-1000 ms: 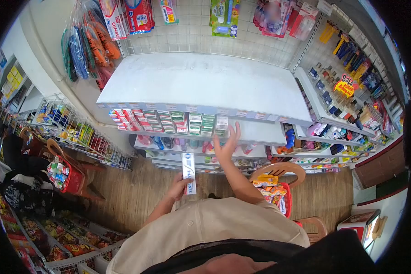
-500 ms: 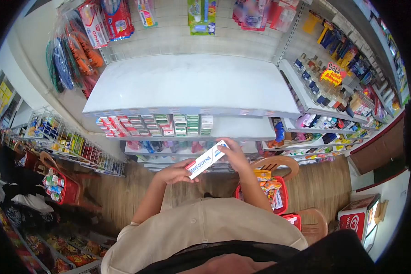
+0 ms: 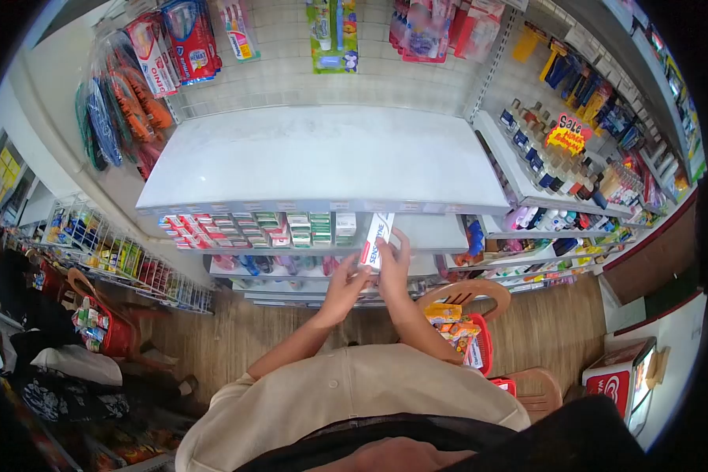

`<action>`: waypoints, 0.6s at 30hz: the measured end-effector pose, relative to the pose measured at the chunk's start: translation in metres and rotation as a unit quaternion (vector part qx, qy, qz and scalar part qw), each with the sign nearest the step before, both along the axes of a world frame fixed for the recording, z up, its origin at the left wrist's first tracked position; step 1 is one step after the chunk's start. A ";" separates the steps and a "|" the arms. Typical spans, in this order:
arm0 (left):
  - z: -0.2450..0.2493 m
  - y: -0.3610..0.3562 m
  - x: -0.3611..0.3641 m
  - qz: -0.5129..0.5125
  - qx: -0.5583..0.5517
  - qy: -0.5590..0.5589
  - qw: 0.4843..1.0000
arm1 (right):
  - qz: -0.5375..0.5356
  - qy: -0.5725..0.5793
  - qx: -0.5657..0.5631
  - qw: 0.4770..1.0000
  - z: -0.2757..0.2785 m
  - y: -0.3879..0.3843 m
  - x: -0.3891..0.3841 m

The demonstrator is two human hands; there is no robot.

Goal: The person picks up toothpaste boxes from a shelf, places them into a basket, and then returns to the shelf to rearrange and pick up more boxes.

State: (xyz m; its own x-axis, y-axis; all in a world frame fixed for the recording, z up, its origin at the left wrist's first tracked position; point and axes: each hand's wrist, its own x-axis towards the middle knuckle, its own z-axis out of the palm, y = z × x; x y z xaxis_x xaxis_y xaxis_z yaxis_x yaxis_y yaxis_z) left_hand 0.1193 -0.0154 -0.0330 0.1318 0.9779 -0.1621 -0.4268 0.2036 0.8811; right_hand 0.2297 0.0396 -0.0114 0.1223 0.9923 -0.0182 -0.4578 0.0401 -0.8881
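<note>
A white Sensodyne box (image 3: 377,241) stands nearly lengthwise away from me, its far end at the opening of the second shelf (image 3: 429,234). My right hand (image 3: 393,259) grips it along the right side. At its near end, my left hand (image 3: 349,285) has its fingers against the lower left edge. Left of the box, rows of toothpaste boxes (image 3: 300,228) fill the shelf, red and white ones farther left and green ones nearer the middle. Above them is the white top shelf (image 3: 322,157).
Toothbrush packs (image 3: 187,43) hang above the shelf. Bottles (image 3: 539,149) stand on the right shelves. A red basket (image 3: 484,346) of packets sits on a brown chair (image 3: 492,296) at my right. Another person (image 3: 63,362) is at the far left, near a second red basket (image 3: 119,330).
Both hands have moved forward with the Sensodyne box, to the shelf opening. The box has turned from a diagonal to nearly straight ahead. The view has shifted slightly.
</note>
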 end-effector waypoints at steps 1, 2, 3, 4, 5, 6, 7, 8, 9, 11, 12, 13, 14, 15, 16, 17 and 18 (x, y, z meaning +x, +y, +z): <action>-0.002 0.005 0.000 0.047 0.038 0.049 0.997 | 0.004 0.000 0.002 1.000 0.004 0.010 -0.002; -0.003 0.010 0.000 0.094 0.075 0.097 0.988 | -0.007 -0.007 -0.008 1.000 0.006 0.021 -0.003; -0.006 0.015 0.000 0.098 0.076 0.097 0.988 | -0.017 -0.014 -0.018 1.000 0.007 0.033 -0.005; -0.010 0.021 -0.001 0.182 0.119 0.147 0.965 | -0.021 -0.009 -0.019 1.000 0.006 0.047 -0.009; -0.014 0.028 -0.003 0.263 0.161 0.196 0.931 | -0.017 -0.009 -0.019 1.000 0.005 0.058 -0.012; -0.017 0.033 -0.006 0.297 0.179 0.227 0.910 | -0.027 -0.021 -0.001 0.999 0.008 0.065 -0.018; -0.019 0.037 -0.009 0.300 0.179 0.228 0.909 | -0.036 -0.032 0.017 0.999 0.011 0.071 -0.024; -0.021 0.042 -0.012 0.319 0.188 0.253 0.894 | -0.032 -0.030 0.018 0.999 0.013 0.076 -0.028; -0.023 0.045 -0.014 0.338 0.196 0.277 0.878 | -0.042 -0.092 0.018 0.995 0.013 0.081 -0.033; -0.030 0.051 -0.016 0.337 0.194 0.278 0.878 | -0.062 -0.215 0.019 0.975 0.010 0.088 -0.039; -0.029 0.052 -0.016 0.335 0.193 0.278 0.879 | -0.059 -0.214 0.020 0.975 0.004 0.093 -0.041; -0.028 0.054 -0.016 0.337 0.193 0.278 0.879 | -0.044 -0.224 0.032 0.973 -0.002 0.098 -0.043; -0.028 0.054 -0.015 0.337 0.188 0.292 0.875 | -0.029 -0.234 0.044 0.971 -0.008 0.102 -0.044; -0.024 0.053 -0.014 0.337 0.182 0.306 0.872 | -0.028 -0.234 0.044 0.971 -0.010 0.104 -0.045; -0.020 0.051 -0.013 0.338 0.181 0.305 0.872 | -0.019 -0.224 0.043 0.974 -0.013 0.106 -0.046; -0.016 0.050 -0.011 0.343 0.181 0.302 0.871 | -0.012 -0.213 0.040 0.976 -0.015 0.108 -0.046; -0.013 0.049 -0.011 0.347 0.182 0.298 0.870 | -0.011 -0.213 0.039 0.976 -0.017 0.110 -0.046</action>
State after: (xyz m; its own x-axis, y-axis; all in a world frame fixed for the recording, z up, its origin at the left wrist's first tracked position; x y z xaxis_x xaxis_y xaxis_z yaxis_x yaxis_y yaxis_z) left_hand 0.1088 0.0339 -0.0461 -0.5125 0.7891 0.3386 0.2203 -0.2603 0.9401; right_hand 0.1835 0.1501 -0.0285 0.1237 0.9856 0.1154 -0.0450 0.1217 -0.9915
